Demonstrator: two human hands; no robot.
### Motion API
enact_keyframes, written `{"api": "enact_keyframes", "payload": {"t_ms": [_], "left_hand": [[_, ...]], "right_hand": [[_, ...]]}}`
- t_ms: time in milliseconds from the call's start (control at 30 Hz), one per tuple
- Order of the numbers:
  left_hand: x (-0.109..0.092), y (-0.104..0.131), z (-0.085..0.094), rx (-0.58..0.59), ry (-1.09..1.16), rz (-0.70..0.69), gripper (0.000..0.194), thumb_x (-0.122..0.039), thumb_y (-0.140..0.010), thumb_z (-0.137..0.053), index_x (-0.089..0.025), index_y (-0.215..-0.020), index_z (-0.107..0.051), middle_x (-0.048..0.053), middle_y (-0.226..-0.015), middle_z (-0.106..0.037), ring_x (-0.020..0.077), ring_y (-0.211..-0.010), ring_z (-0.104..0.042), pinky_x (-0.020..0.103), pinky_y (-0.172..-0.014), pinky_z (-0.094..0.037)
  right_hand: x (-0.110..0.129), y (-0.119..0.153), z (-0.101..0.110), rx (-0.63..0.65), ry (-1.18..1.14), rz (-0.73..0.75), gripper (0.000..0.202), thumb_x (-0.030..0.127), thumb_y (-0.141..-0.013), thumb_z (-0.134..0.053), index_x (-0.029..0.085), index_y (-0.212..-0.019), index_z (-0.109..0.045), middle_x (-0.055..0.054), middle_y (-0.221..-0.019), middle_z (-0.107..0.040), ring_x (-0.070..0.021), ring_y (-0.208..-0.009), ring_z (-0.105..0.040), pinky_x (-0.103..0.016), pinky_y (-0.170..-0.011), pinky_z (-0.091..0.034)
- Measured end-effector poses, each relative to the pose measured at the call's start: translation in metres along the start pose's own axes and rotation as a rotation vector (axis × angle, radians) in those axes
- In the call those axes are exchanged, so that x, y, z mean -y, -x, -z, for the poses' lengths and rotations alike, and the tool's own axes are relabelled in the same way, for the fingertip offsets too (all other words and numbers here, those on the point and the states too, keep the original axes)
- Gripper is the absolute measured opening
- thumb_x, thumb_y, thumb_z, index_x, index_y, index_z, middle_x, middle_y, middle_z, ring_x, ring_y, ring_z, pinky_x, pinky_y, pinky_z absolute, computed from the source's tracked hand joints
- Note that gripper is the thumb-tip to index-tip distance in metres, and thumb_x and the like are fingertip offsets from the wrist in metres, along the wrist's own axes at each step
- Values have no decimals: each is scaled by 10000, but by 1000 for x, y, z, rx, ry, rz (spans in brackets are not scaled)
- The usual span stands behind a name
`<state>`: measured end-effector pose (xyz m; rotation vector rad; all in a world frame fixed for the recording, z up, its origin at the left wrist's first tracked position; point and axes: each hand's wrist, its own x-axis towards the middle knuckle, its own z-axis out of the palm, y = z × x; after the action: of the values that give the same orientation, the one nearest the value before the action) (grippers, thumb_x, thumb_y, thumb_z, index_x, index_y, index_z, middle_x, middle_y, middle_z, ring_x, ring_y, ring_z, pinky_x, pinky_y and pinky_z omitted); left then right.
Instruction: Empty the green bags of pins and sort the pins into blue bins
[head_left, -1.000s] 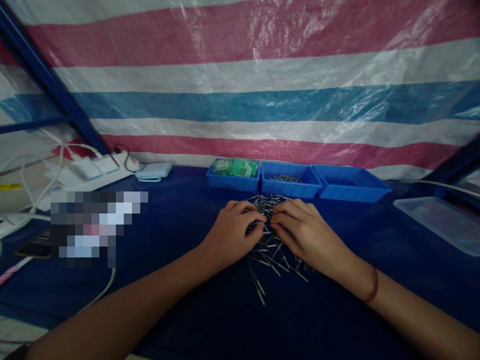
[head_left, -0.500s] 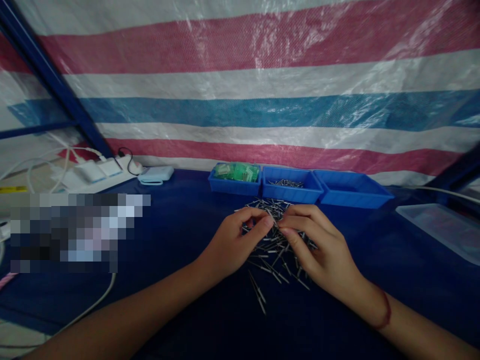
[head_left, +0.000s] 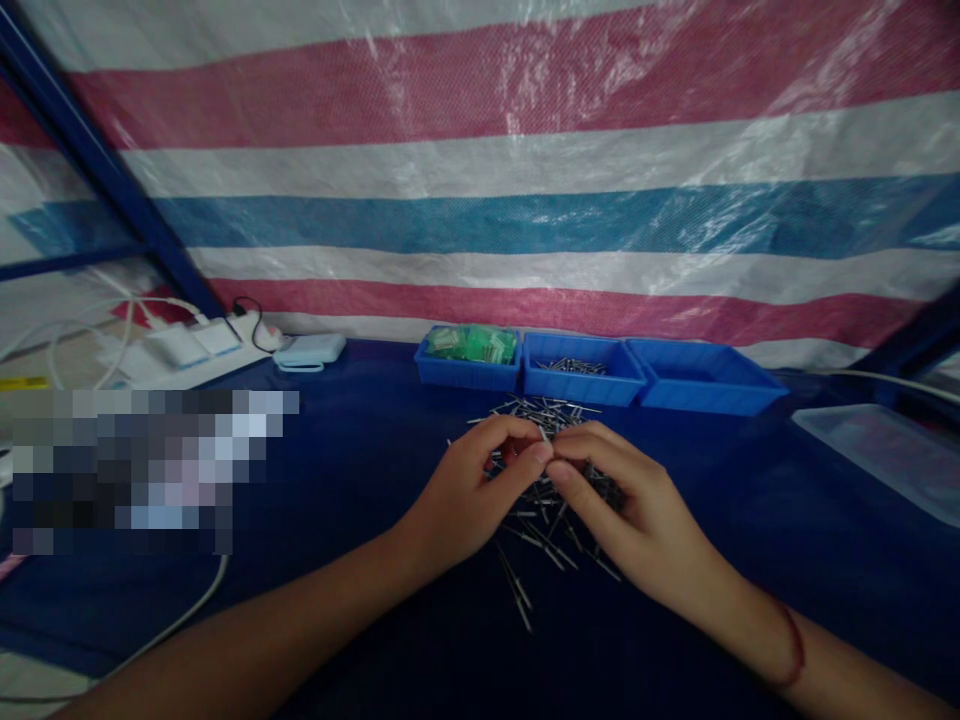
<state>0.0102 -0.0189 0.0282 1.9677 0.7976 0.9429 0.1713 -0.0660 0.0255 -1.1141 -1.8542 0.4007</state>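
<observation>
Over a loose pile of blind rivets (head_left: 551, 530), my two hands meet fingertip to fingertip. My left hand (head_left: 469, 495) pinches a slim silvery blind rivet (head_left: 544, 435) between thumb and forefinger, its tip poking up. My right hand (head_left: 641, 505) is closed in a pinch right beside it, thumb and fingers touching the left fingertips; what lies between them is hidden. Two or so rivets (head_left: 517, 592) lie apart from the pile, nearer to me.
Behind the pile stand three blue bins: one with green packets (head_left: 480, 345), one with rivets (head_left: 583, 390), and a right-hand one (head_left: 705, 400). A clear plastic lid or tray (head_left: 885, 455) lies far right. Left are a power strip (head_left: 217, 345), a light-blue case (head_left: 309, 350) and a cable (head_left: 214, 590).
My right hand has shifted slightly left and closed up against the left fingertips. Less of the rivet shows between them now. My left hand has barely moved.
</observation>
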Motion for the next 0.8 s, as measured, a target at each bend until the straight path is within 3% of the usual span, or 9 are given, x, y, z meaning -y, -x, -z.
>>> {"api": "enact_keyframes", "payload": {"t_ms": [200, 467, 800], "left_hand": [[0, 1, 0, -50, -45, -57, 101, -271, -857, -547, -176, -867, -580, -15, -788, -577, 121, -726, -515, 248, -670, -395], [0, 1, 2, -63, -52, -104, 76, -233, -873, -529, -177, -878, -579, -16, -820, -585, 111, -740, -531, 243, -678, -400], [3, 2, -1, -89, -159, -163, 93, -216, -896, -493, -177, -947, -559, 10, -874, -581, 121, -773, -533, 258, -703, -425]], "right_hand": [[0, 0, -1, 12, -81, -50, 99, 206, -882, -501, 194, -815, -573, -10, -819, -590, -128, -779, -562, -286, -708, -453], [0, 0, -1, 27, -113, -57, 98, 216, -886, -495, 198, -863, -588, -17, -879, -601, -133, -862, -572, -291, -773, -459], [-3, -1, -2, -160, -55, -81, 12, 201, -820, -591, 203, -826, -602, 3, -798, -598, -119, -745, -566, -264, -671, -456]]}}
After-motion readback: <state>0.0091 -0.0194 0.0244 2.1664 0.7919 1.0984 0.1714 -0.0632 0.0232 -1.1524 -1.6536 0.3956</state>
